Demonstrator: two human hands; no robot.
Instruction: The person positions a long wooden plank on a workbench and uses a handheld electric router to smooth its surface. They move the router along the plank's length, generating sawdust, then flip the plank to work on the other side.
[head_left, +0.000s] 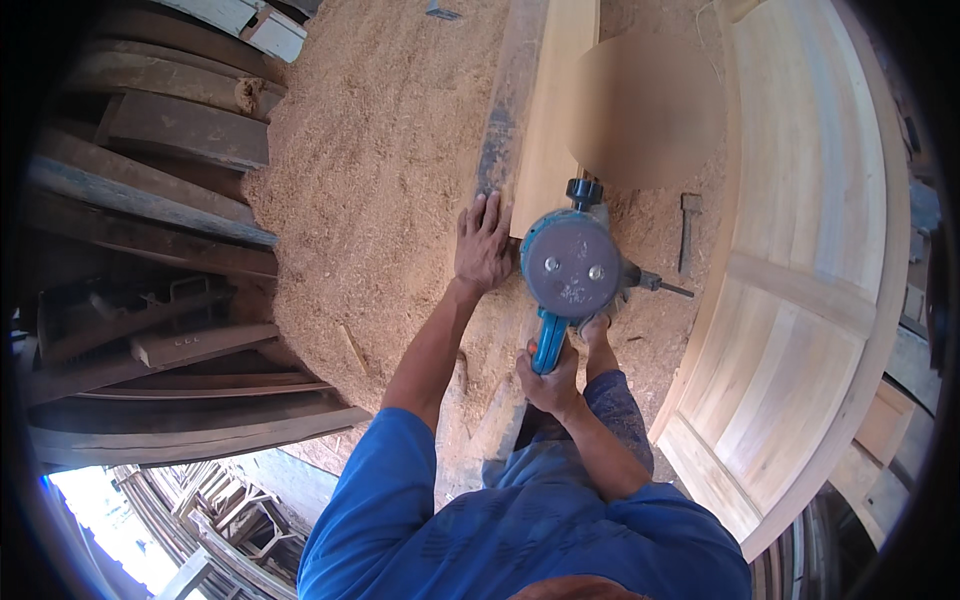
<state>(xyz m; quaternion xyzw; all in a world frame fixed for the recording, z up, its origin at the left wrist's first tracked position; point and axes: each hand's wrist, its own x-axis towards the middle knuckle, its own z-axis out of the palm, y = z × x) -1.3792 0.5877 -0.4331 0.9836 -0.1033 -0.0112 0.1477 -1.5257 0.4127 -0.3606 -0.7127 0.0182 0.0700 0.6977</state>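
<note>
My right hand (550, 378) is wrapped round the blue-green handle of an electric hand planer (570, 262). The tool has a round grey-brown top with two bolts and a black knob at its far end. It sits at the near end of a long pale board (552, 110). My left hand (484, 243) lies with its fingers stretched out on a dark, stained beam (497, 130) along the board's left side, close beside the planer. The planer's underside is hidden, so I cannot tell how it meets the wood.
Wood shavings (370, 170) cover the floor. At the right leans a large panelled wooden door (790, 290). A hammer-like tool (688, 235) lies between door and planer. Old timbers (180, 130) are stacked at the left. A blurred patch hides the area right of the board's far part.
</note>
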